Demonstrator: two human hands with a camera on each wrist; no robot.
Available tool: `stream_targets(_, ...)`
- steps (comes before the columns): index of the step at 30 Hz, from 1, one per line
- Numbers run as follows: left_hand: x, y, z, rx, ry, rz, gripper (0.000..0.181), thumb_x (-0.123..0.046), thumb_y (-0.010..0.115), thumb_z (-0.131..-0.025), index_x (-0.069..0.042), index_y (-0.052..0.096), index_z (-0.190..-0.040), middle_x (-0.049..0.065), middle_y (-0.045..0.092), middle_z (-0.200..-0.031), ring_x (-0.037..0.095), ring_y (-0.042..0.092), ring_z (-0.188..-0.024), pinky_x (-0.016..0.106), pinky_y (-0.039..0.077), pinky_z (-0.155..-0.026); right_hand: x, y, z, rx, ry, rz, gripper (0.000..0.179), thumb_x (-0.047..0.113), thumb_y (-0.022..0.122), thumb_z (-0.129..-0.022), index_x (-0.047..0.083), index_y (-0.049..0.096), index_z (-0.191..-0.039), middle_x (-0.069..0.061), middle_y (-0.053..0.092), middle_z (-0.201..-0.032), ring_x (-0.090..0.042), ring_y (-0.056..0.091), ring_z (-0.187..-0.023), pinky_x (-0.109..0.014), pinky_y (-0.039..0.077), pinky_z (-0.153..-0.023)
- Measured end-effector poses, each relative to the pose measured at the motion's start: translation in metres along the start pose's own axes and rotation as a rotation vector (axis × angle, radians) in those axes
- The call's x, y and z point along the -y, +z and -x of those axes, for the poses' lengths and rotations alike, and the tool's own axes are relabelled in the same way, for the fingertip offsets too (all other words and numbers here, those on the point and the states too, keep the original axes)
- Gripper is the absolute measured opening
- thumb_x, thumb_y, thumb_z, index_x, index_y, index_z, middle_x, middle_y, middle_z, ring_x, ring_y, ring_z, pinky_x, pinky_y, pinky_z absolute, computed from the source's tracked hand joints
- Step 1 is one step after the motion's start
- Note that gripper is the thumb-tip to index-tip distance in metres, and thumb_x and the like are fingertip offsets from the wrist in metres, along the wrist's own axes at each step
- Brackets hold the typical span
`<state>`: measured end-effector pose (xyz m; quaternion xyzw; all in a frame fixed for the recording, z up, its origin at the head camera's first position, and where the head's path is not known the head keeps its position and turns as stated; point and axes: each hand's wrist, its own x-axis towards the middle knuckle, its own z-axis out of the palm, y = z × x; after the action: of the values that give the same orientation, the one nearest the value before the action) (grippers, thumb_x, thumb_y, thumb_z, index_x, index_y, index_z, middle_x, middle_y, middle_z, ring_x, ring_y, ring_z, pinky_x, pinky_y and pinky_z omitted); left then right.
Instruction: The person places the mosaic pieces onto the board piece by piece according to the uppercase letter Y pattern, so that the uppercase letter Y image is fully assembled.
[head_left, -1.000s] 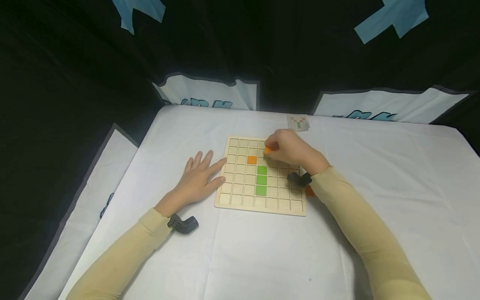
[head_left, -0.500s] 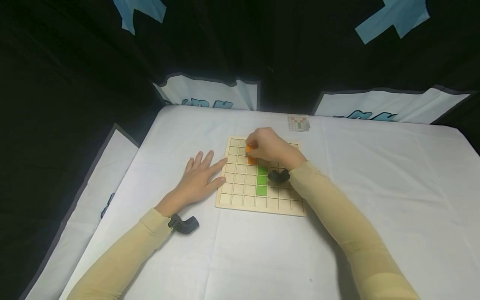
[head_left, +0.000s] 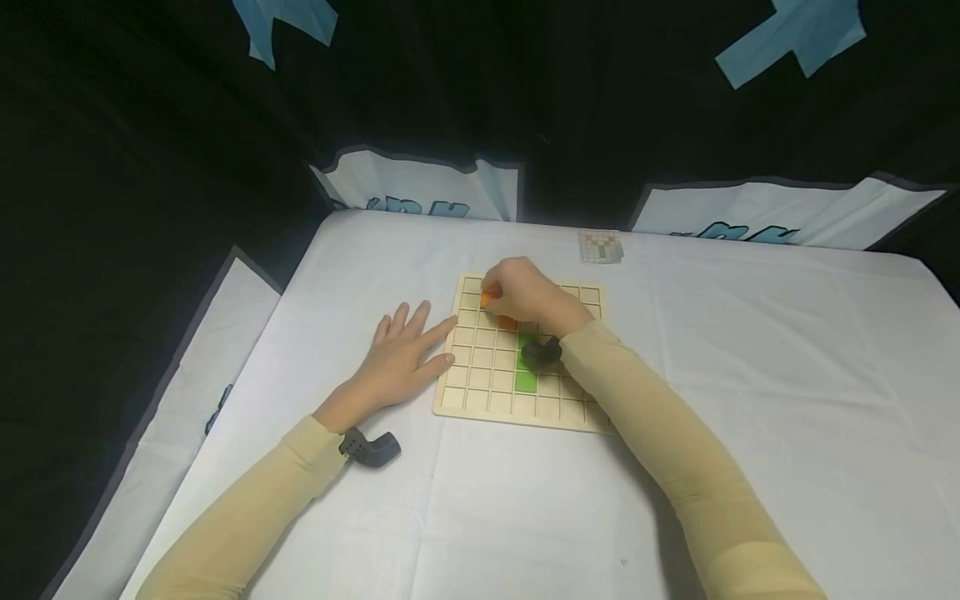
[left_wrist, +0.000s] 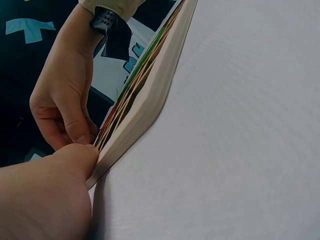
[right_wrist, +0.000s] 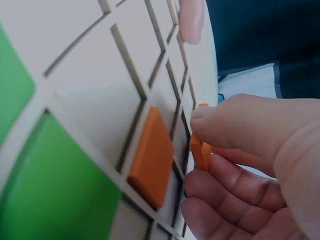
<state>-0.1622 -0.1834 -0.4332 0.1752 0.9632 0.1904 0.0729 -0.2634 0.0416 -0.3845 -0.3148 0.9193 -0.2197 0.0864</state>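
A pale wooden grid board (head_left: 480, 380) lies on the table. My left hand (head_left: 395, 363) rests flat beside its left edge, fingers spread, with the index fingertip and thumb at the rim. Over the upper left squares, my right hand (head_left: 521, 290) pinches a small orange square tile (right_wrist: 201, 150) between thumb and fingers; there may be more than one in the pinch. Another orange tile (right_wrist: 154, 160) sits in a square close by, partly covered by the hand in the head view. Green tiles (head_left: 526, 382) form a column, partly hidden by the right wrist's dark camera mount (head_left: 540, 353).
A small stack of pattern cards (head_left: 601, 247) lies behind the board, near the table's far edge. White cloth (head_left: 517, 500) covers the table. Black curtains (head_left: 585, 100) hang behind and to the left. The right sleeve (head_left: 675, 442) hides the board's lower right corner.
My right hand has moved left across the upper part of the board, holding the orange tile. An orange piece right of the board is now hidden by the sleeve. My left hand stays put.
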Motion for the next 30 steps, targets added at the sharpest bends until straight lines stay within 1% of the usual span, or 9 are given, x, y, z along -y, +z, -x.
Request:
stream_targets(3, -0.0008, -0.0005, 0.0, 0.001, -0.004, 0.0, 0.063, -0.048, 0.049, -0.104, -0.023, 0.036, -0.16, 0.024, 0.013, -0.17, 0.052, 0.0, -0.157, 0.07, 0.001, -0.124, -0.0006, 0.0021, -0.0014, 0.01, 0.022, -0.001, 0.005, 0.004, 0.07, -0.085, 0.006, 0.075, -0.085, -0.007, 0.07, -0.085, -0.022, 0.055, -0.087, -0.035, 0.048, -0.083)
stream_targets(8, -0.0017, -0.0007, 0.0001, 0.002, -0.005, 0.001, 0.063, -0.048, 0.049, -0.104, -0.023, 0.036, -0.16, 0.024, 0.013, -0.17, 0.052, 0.0, -0.157, 0.07, 0.001, -0.124, 0.0, 0.0028, -0.0012, 0.034, 0.062, 0.002, 0.013, 0.007, 0.072, -0.087, 0.005, 0.078, -0.098, -0.01, 0.076, -0.1, -0.025, 0.061, -0.098, -0.039, 0.052, -0.095)
stream_targets(12, -0.0014, -0.0005, 0.0, 0.002, -0.004, -0.001, 0.063, -0.048, 0.049, -0.104, -0.024, 0.037, -0.16, 0.024, 0.013, -0.17, 0.052, 0.0, -0.157, 0.07, 0.002, -0.124, 0.0011, 0.0018, -0.0009, 0.039, 0.072, 0.004, 0.016, 0.007, 0.072, -0.088, 0.005, 0.078, -0.103, -0.011, 0.077, -0.107, -0.027, 0.064, -0.104, -0.04, 0.052, -0.1)
stream_targets(15, -0.0011, -0.0006, 0.0, 0.003, -0.002, -0.001, 0.063, -0.048, 0.049, -0.103, -0.023, 0.037, -0.16, 0.024, 0.013, -0.17, 0.052, 0.0, -0.157, 0.07, 0.002, -0.124, 0.0017, 0.0012, -0.001, 0.042, 0.075, 0.003, 0.017, 0.006, 0.072, -0.089, 0.004, 0.078, -0.104, -0.011, 0.077, -0.108, -0.027, 0.065, -0.105, -0.04, 0.053, -0.1)
stream_targets(22, -0.0008, -0.0004, -0.0003, -0.002, 0.001, 0.001, 0.062, -0.048, 0.05, -0.103, -0.024, 0.037, -0.16, 0.024, 0.014, -0.17, 0.052, 0.001, -0.157, 0.07, 0.002, -0.124, 0.001, 0.0026, -0.0025, 0.04, 0.069, 0.017, 0.018, 0.005, 0.071, -0.088, 0.004, 0.079, -0.104, -0.011, 0.077, -0.107, -0.026, 0.064, -0.102, -0.04, 0.053, -0.098)
stream_targets(26, -0.0011, -0.0006, -0.0004, -0.002, -0.001, 0.001, 0.062, -0.047, 0.05, -0.103, -0.024, 0.037, -0.16, 0.024, 0.014, -0.17, 0.052, 0.001, -0.157, 0.07, 0.002, -0.124, 0.0006, 0.0042, -0.0034, 0.037, 0.07, 0.01, 0.013, 0.004, 0.07, -0.087, 0.005, 0.079, -0.097, -0.009, 0.076, -0.098, -0.025, 0.06, -0.094, -0.039, 0.052, -0.093)
stream_targets(30, -0.0012, -0.0004, -0.0006, 0.001, -0.005, 0.001, 0.062, -0.047, 0.05, -0.103, -0.024, 0.037, -0.16, 0.024, 0.014, -0.17, 0.052, 0.001, -0.157, 0.07, 0.002, -0.124, 0.0005, 0.0057, -0.0035, 0.032, 0.072, 0.005, 0.009, 0.003, 0.07, -0.086, 0.006, 0.077, -0.091, -0.007, 0.071, -0.09, -0.024, 0.056, -0.09, -0.037, 0.05, -0.087)
